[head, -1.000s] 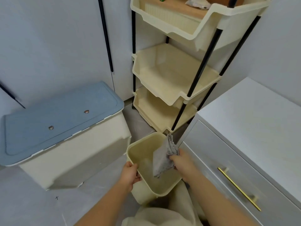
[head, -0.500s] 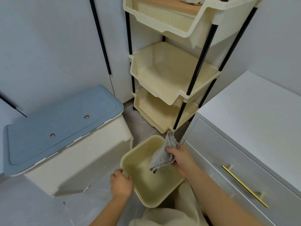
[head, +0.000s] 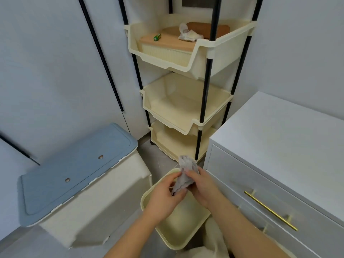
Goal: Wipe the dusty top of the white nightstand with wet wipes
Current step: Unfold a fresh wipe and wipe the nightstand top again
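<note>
The grey, crumpled wet wipe [head: 185, 175] is held up over the cream plastic bin [head: 178, 229] on the floor, just in front of the white nightstand's [head: 275, 146] left front corner. Both hands grip it: the right hand [head: 203, 187] has its fingers closed around the wipe's right side, and the left hand [head: 163, 197] pinches its lower left edge between thumb and fingers. The top of the wipe bunches upward above the fingers. The nightstand stands to the right, its flat white surface bare where it shows, with a gold bar handle [head: 270, 210] on the drawer front below. Behind the hands rises a cream three-tier rack [head: 186, 116] on black poles; its two lower trays look bare, while the top tray carries a ribbed box with a tan lid, a small green cylinder [head: 157, 37] and a crumpled white scrap [head: 189, 34] lying on the lid. To the left sits a pale storage box with a blue-grey lid [head: 74, 168], close beside the bin. White cupboard doors with black handles fill the background on the left.
</note>
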